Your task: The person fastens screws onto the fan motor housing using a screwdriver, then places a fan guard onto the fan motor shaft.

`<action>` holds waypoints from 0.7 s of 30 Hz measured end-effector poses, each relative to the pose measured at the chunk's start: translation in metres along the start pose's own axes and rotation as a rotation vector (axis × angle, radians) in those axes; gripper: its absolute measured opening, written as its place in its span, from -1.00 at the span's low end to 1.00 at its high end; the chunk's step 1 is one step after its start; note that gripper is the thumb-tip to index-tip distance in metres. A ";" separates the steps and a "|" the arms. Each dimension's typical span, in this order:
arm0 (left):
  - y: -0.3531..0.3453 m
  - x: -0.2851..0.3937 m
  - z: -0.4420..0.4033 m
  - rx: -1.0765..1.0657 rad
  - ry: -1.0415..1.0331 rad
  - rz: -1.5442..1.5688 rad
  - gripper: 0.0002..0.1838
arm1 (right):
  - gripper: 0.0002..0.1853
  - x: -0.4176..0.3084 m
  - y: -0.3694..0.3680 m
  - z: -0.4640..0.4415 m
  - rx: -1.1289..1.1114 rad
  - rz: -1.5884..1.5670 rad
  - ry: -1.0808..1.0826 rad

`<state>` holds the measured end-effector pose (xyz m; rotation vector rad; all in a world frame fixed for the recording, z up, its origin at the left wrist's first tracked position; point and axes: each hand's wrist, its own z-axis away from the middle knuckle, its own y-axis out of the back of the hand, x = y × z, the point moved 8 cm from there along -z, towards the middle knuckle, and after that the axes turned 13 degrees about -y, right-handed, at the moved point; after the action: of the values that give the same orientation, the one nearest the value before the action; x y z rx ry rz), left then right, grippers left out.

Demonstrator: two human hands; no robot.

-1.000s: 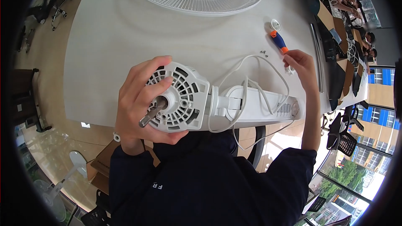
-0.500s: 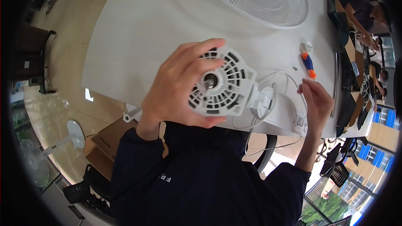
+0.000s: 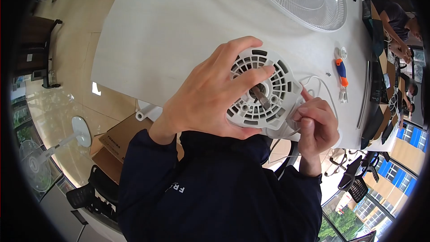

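The left hand (image 3: 208,92) grips the white round slotted plastic motor housing (image 3: 278,88), centre frame; the right hand (image 3: 317,125) curls beside it, grip unclear. Probably heavy, rigid; hold by opposite edges.

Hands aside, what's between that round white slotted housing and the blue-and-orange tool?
The head view shows white cord nearer the housing and, nearer the tool, tiny bits too small to identify.
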<state>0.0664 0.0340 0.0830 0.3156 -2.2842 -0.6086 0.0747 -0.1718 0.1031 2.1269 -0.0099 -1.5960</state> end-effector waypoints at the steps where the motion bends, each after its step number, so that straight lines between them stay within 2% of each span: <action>1: 0.000 0.001 -0.001 -0.006 -0.024 0.005 -0.04 | -0.89 -0.002 0.002 0.001 0.008 -0.041 0.039; 8: 0.004 0.002 -0.007 -0.023 -0.046 -0.024 -0.02 | -0.89 0.002 0.003 -0.006 0.039 -0.011 -0.008; 10: 0.004 0.004 -0.009 -0.097 -0.040 -0.124 -0.05 | -0.88 0.010 0.007 -0.007 0.059 -0.138 -0.098; 14: 0.003 0.005 -0.017 -0.069 -0.092 -0.076 -0.05 | -0.86 0.010 0.007 -0.008 0.052 -0.131 -0.103; 21: 0.000 0.004 -0.015 -0.032 -0.024 -0.098 0.03 | -0.85 0.008 0.002 -0.011 -0.002 -0.085 -0.076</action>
<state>0.0739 0.0276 0.0945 0.4095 -2.2896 -0.7013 0.0876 -0.1720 0.0991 2.0892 0.0583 -1.7248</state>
